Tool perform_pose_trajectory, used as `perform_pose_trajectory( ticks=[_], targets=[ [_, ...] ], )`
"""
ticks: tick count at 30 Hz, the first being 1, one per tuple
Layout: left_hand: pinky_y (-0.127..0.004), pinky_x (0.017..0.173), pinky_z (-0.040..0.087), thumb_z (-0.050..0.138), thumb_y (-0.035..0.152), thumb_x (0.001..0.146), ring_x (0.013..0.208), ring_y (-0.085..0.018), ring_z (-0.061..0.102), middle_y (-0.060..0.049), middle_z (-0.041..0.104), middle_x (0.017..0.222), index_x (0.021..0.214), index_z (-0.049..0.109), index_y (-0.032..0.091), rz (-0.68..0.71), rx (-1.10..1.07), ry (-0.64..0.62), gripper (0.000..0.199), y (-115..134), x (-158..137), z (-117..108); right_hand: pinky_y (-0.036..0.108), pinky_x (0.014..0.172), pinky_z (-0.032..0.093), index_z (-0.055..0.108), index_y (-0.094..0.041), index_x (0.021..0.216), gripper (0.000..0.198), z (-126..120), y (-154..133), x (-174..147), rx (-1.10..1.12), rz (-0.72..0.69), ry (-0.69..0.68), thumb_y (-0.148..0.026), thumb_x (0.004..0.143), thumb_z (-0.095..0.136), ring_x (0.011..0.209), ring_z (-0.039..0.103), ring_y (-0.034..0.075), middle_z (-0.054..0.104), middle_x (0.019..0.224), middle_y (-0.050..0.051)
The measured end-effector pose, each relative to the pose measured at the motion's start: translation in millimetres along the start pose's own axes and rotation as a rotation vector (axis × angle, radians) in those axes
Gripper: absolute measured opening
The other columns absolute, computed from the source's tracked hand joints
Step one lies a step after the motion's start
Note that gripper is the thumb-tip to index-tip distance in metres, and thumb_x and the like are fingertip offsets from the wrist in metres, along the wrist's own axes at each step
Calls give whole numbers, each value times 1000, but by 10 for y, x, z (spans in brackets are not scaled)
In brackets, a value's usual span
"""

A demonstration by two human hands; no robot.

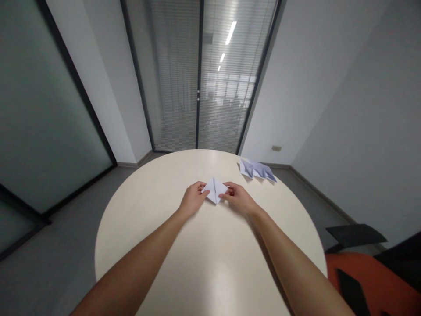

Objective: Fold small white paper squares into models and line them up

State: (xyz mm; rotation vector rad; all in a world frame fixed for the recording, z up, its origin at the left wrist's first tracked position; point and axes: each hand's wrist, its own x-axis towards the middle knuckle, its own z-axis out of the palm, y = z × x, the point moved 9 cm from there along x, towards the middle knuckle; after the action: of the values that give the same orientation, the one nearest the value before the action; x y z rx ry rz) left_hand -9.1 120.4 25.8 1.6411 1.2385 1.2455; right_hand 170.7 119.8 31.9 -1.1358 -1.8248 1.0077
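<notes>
A small piece of folded white paper (215, 188), diamond-shaped with a slit or seam down its middle, is held between my two hands just above or on the table. My left hand (193, 197) pinches its left corner, thumb on the near face and fingers behind. The right corner is gripped by my right hand (239, 197) in the same way, the thumb lying on the paper. Fingertips behind the paper are partly hidden. At the far right of the table lie several folded white paper pieces (258, 170), set in a row and apart from my hands.
The round cream table (210, 263) spans the middle of the view. An orange chair (365, 276) with black armrests stands by its right edge. Beyond the far edge are a glass partition with blinds (177, 79) and white walls (312, 66).
</notes>
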Motion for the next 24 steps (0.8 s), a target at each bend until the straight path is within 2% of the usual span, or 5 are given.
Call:
perform_pose_trajectory(
  ticks=[5,11,14,18,24],
  targets=[
    [-30,76,55,62,24,86,80,-19,71,-8,76,91,92,71,17,25,11,11,12,-15,5,-14,25,55,39,66,-14,111,47,-16,17,-2,-99,-4,-8,-45,76,76,59,53,14,62,67,-2],
    [-30,79,54,62,26,87,84,-19,70,-5,77,93,95,73,19,97,63,3,15,160,-39,-18,33,76,49,71,-19,107,37,-63,-235,-16,-121,-125,60,-49,89,62,89,65,22,74,101,7],
    [-30,80,53,60,30,90,86,-19,69,-4,77,96,96,74,20,153,92,-16,18,305,-78,2,33,76,50,72,-19,105,38,-103,-359,-32,-128,-153,117,-52,89,61,88,66,22,75,98,7],
    [-27,72,52,59,33,92,86,-18,69,-4,76,99,98,75,21,200,97,-21,20,434,-120,7,34,75,50,76,-21,97,36,-110,-462,-51,-146,-177,130,-53,89,62,91,67,24,76,99,9],
    [-27,74,52,59,32,91,85,-18,68,-5,76,96,94,74,20,194,91,42,19,441,-102,-54,36,82,50,79,-22,94,35,-138,-562,-77,-118,-237,145,-52,91,63,96,67,26,76,102,10]
  ],
)
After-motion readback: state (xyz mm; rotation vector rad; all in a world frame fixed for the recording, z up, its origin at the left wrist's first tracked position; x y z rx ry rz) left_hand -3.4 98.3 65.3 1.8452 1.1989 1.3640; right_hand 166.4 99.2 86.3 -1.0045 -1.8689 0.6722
